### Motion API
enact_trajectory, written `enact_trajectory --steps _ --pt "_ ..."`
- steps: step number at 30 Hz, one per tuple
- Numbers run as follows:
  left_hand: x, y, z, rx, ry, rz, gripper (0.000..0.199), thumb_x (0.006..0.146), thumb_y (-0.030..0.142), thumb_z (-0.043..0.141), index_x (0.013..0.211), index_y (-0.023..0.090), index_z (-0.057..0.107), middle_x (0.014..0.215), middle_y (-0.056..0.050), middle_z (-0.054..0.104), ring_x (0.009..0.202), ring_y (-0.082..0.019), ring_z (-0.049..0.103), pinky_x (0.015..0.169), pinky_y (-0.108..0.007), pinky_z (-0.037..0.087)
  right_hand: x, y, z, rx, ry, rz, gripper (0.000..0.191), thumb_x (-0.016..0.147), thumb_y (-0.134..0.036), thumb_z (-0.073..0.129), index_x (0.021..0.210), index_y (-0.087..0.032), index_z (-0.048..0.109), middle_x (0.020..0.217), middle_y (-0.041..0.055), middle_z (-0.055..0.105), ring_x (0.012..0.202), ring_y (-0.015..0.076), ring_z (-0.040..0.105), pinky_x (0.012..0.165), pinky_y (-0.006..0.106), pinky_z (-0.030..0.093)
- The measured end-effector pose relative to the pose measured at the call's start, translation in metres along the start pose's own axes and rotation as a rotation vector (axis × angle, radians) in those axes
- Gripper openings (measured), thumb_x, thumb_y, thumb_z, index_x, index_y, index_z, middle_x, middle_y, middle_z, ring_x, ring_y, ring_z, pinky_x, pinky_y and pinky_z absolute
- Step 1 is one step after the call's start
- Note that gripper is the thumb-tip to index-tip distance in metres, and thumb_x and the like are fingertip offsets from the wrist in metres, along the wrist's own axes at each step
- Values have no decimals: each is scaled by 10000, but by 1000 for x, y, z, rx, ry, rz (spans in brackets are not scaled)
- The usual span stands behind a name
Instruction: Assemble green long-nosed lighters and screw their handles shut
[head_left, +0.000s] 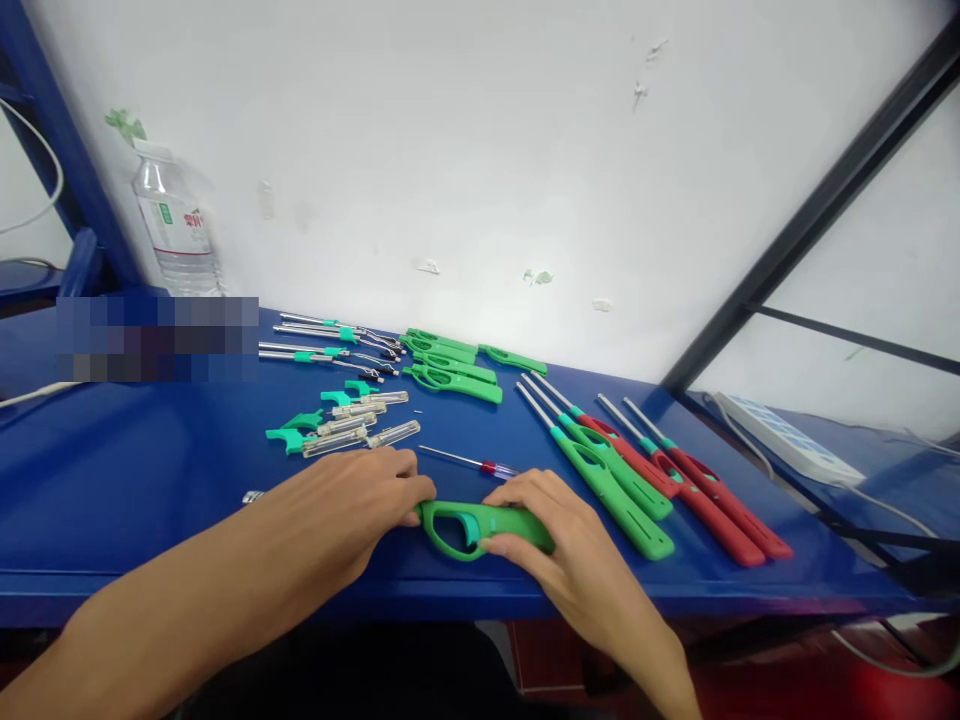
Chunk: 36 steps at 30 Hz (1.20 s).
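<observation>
A green gas lighter (pixel 491 522) with a teal trigger lies between my two hands near the table's front edge. My left hand (pixel 379 490) pinches its front end, and its fingers hide whatever is there. Around the handle end wraps my right hand (pixel 551 520), thumb beneath the trigger loop. Just beyond the hands rests a screwdriver (pixel 491 467) with a thin metal shaft and a red and clear handle. Left of it are several clear fuel tanks (pixel 337 440) and teal triggers (pixel 285 438).
Metal lighter tubes (pixel 300 355) with wires and several green handle shells (pixel 450 375) lie along the back. Assembled green lighters (pixel 615 490) and red lighters (pixel 709 510) are at the right, near a power strip (pixel 787 440). A water bottle (pixel 176 230) stands back left.
</observation>
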<state>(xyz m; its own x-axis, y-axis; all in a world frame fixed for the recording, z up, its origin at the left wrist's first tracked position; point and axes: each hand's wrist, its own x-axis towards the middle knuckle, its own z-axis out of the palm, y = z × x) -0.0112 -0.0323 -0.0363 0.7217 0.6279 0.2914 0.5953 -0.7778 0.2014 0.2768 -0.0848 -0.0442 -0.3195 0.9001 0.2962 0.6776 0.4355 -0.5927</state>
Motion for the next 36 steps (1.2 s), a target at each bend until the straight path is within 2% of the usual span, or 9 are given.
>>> enact_trajectory --steps 2,5,9,13,15,18,23,27,36 --pt "8 2 -4 8 -59 -7 462 1096 48 473 1279 326 794 1124 -47 785 1025 -242 761 889 -342 546 0 0 -1 -5 8 -9 115 1084 -314 781 1178 -289 719 1142 2 749 1113 245 696 975 361 520" --pt "14 3 -10 -34 -97 -5 510 1121 67 464 1431 373 727 1194 -22 803 1114 -234 771 958 -336 536 -1 0 -2 -3 10 -7 143 1080 -304 787 1204 -297 715 1152 -4 753 1110 243 703 970 358 525" --pt "12 -4 -11 -85 -93 3 502 1094 124 603 1523 377 668 1319 -22 800 1190 -248 766 1052 -349 523 -2 -2 -4 -1 2 0 183 1086 -301 776 1265 -315 740 1195 7 747 1156 247 711 1002 358 536" --pt "9 -13 -2 -35 -39 -18 590 1048 93 659 1560 385 640 1322 -26 805 1176 -257 771 1035 -363 529 -4 -2 -4 -9 19 0 231 1097 -316 759 1327 -335 758 1210 12 738 1128 238 738 988 346 553" --pt "11 -16 1 64 10 -16 456 1057 139 673 1461 343 720 1234 -46 826 1129 -293 776 984 -392 532 -5 0 -3 -6 42 5 221 1100 -324 754 1319 -352 765 1204 5 735 1099 229 753 966 334 561" --pt "17 -15 1 129 17 -19 169 1080 210 672 1158 277 806 1070 -44 829 994 -307 772 871 -399 509 -6 2 -3 27 67 -3 200 1103 -340 750 1301 -358 768 1204 0 750 1100 226 767 965 321 571" --pt "20 -1 -12 3 -51 -15 239 1147 160 518 1137 256 736 1118 -31 799 1013 -260 746 878 -373 466 -5 5 -5 76 87 -35 181 1095 -361 759 1268 -314 781 1206 12 808 1119 239 783 997 308 593" --pt "19 9 -16 -27 -98 -50 254 1130 118 495 1056 254 697 1020 -19 765 905 -243 718 804 -372 423 -6 5 -7 72 97 -39 225 1091 -381 759 1294 -299 811 1211 40 818 1124 260 790 1016 329 617" --pt "19 1 -12 -121 -135 -37 286 1131 139 452 929 253 620 903 -11 740 804 -234 665 737 -360 369 -8 4 -7 24 85 -51 253 1085 -356 766 1324 -310 838 1218 45 797 1115 251 782 1036 328 615"
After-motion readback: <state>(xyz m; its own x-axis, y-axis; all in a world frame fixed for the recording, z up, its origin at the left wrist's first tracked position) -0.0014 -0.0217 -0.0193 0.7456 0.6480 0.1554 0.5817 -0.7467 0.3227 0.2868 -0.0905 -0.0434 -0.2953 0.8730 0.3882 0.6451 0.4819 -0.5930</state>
